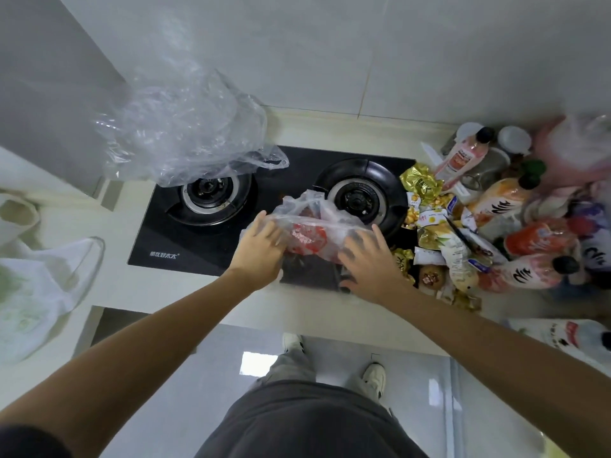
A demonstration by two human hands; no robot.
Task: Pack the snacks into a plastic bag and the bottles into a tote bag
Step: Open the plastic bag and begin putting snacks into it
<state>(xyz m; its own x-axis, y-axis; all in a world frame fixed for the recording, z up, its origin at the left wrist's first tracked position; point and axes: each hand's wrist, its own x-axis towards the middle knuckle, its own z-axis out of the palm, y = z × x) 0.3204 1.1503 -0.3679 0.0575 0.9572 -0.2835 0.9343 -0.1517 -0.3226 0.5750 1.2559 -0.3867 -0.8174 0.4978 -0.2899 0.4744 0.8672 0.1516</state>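
Gripping the left edge of a clear plastic bag (317,226) with the left hand (261,249), fingers curled into the film. Spreading the right hand (370,262) flat against the bag's right side, fingers apart. Resting the bag on the near middle of the stove (198,246), with a red snack packet (305,239) already showing inside. Leaving most of the work undone, judging by the heap of snacks (429,226) and bottles (515,200) on the bench (132,292) to the right. Lying unfilled at far left, a pale tote bag (36,292). Hanging over the far left burner, a second clear bag (185,127).
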